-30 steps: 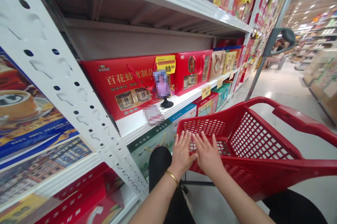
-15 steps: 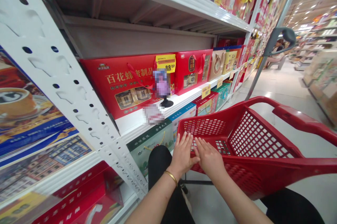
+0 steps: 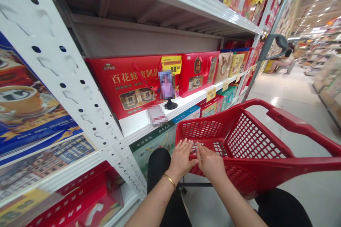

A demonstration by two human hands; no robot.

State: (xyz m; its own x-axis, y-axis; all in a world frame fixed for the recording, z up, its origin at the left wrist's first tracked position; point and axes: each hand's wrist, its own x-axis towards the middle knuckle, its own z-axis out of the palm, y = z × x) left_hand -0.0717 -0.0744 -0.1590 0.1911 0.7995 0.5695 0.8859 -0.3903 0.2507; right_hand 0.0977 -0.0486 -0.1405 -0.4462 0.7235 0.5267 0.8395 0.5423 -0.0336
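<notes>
My left hand [image 3: 181, 160] and my right hand [image 3: 210, 163] rest side by side on the near rim of a red plastic shopping cart [image 3: 255, 138]. Their fingers curl over the rim toward the mesh basket, and a gold bangle circles my left wrist. Nothing shows inside the basket. Just left of my left hand stands a green gift box [image 3: 151, 149] on the low shelf, not touching my hand. A black trouser leg [image 3: 160, 163] shows beneath my left forearm.
A white perforated shelf upright [image 3: 80, 92] runs along the left, beside red gift boxes [image 3: 128, 81] with yellow price tags [image 3: 171, 64]. A grey pole with a curved handle [image 3: 271, 46] rises beyond the cart. A seated person [image 3: 285, 61] is far down the tiled aisle [image 3: 282, 95].
The shelf goods and cart have shifted slightly right in view, and the far pole handle has moved down the aisle. My fingers curl more over the cart rim than before.
</notes>
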